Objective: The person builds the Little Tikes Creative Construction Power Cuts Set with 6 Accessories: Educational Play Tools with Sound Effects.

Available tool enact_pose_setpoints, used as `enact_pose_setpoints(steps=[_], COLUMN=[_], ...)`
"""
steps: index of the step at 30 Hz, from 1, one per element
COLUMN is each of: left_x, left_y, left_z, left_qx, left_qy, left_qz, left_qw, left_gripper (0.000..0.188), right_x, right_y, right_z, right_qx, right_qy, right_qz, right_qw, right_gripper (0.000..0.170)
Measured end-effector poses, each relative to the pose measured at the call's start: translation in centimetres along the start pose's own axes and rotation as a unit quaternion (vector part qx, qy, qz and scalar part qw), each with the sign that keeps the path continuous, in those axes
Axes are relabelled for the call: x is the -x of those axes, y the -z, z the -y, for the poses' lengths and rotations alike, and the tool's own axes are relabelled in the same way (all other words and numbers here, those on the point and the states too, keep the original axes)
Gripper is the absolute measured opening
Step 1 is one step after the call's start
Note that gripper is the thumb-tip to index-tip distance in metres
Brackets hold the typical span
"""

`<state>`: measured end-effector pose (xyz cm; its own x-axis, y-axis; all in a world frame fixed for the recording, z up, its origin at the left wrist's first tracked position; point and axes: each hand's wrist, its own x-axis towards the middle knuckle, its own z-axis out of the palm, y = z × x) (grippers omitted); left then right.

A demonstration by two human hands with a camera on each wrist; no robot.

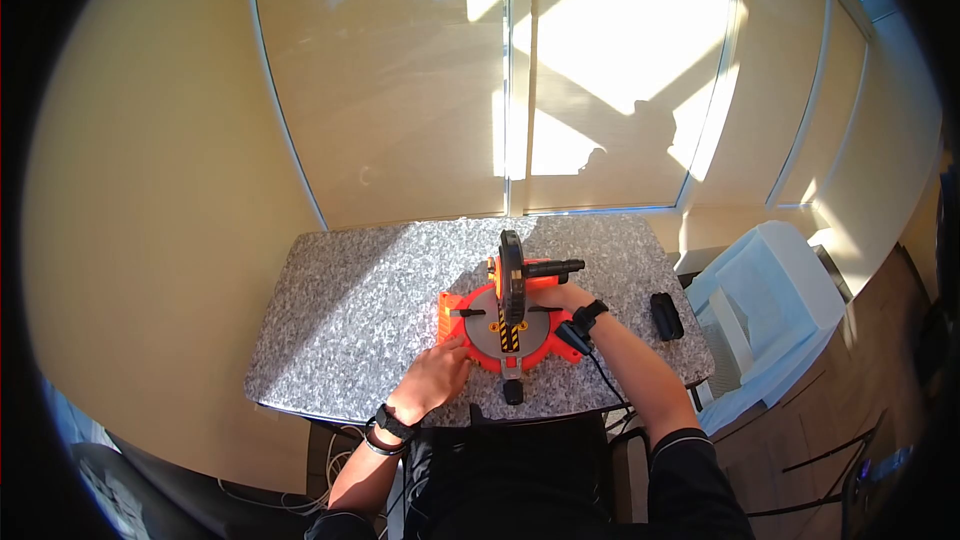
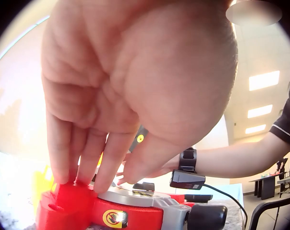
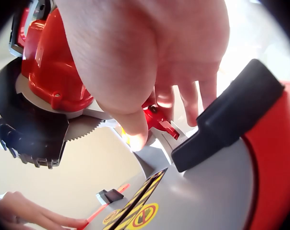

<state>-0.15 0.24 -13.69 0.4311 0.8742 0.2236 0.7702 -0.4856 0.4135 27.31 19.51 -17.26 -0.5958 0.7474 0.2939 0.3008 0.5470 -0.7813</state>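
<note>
A toy miter saw with a red base [image 1: 562, 348], a round grey plate [image 1: 482, 336] and a black blade guard [image 1: 512, 275] stands on the speckled table. My left hand [image 1: 437, 376] rests at the base's front left; in the left wrist view, the fairly straight fingers of the left hand [image 2: 135, 72] touch a red block [image 2: 63, 208]. Behind the plate, at the back right, is my right hand [image 1: 560, 298]. In the right wrist view, the thumb and fingers of the right hand [image 3: 149, 57] close round a small red part [image 3: 159, 120] beside the toothed blade [image 3: 85, 127]; the fingertips are partly hidden.
A black case-like object [image 1: 666, 317] lies at the table's right side. Right of the table stands a chair with a pale blue cover [image 1: 770, 310]. A black cable [image 1: 608, 380] runs from a small device at my right wrist past the table's front edge.
</note>
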Motion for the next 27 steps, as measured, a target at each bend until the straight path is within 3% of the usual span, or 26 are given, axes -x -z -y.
enact_pose_setpoints(steps=[5, 7, 8, 10, 13, 14, 16, 19, 22, 24, 27], left_x=[0.7, 0.9, 1.0, 1.1, 1.4, 1.8, 2.1, 2.5, 2.9, 3.4, 4.1], left_y=[-0.1, -0.2, -0.2, -0.2, -0.1, -0.2, 0.1, 1.9, 2.9, 2.8, 3.4], left_z=[0.5, 0.7, 0.6, 0.6, 0.8, 0.9, 1.1, 0.7, 1.0, 1.9, 2.4], left_qx=[0.008, 0.010, 0.010, 0.009, 0.029, 0.005, -0.019, 0.046, 0.050, 0.022, 0.025], left_qy=[-0.012, -0.017, -0.018, -0.018, -0.018, -0.018, -0.015, 0.032, 0.048, 0.028, 0.046], left_qz=[-0.010, -0.013, -0.017, -0.022, -0.008, -0.023, -0.039, -0.021, -0.033, -0.079, -0.079], left_qw=[1.000, 1.000, 1.000, 1.000, 0.999, 1.000, 0.999, 0.998, 0.997, 0.996, 0.996], left_gripper=[0.024, 0.024, 0.025, 0.025, 0.026, 0.028, 0.029, 0.031, 0.031, 0.031, 0.030], right_x=[1.4, 1.8, 2.2, 3.5, 5.4, 6.3, 8.6, 12.2, 16.0, 18.5, 21.6], right_y=[1.2, 1.9, 2.5, 4.1, 6.1, 6.8, 8.0, 10.6, 12.9, 14.1, 15.0], right_z=[3.3, 2.4, 3.6, 6.0, 6.4, 6.4, 5.9, 3.5, 2.9, 3.2, 1.9], right_qx=[0.126, -0.008, -0.007, 0.047, 0.122, 0.123, 0.223, 0.224, 0.295, 0.349, 0.353], right_qy=[-0.026, -0.013, -0.013, -0.134, -0.196, -0.195, -0.105, -0.074, -0.117, -0.279, -0.337], right_qz=[0.007, 0.004, 0.004, 0.002, -0.035, -0.034, -0.143, -0.181, -0.217, -0.211, -0.206], right_qw=[0.992, 1.000, 1.000, 0.990, 0.972, 0.972, 0.959, 0.955, 0.923, 0.870, 0.848], right_gripper=[0.041, 0.044, 0.044, 0.044, 0.045, 0.045, 0.044, 0.040, 0.037, 0.044, 0.051])
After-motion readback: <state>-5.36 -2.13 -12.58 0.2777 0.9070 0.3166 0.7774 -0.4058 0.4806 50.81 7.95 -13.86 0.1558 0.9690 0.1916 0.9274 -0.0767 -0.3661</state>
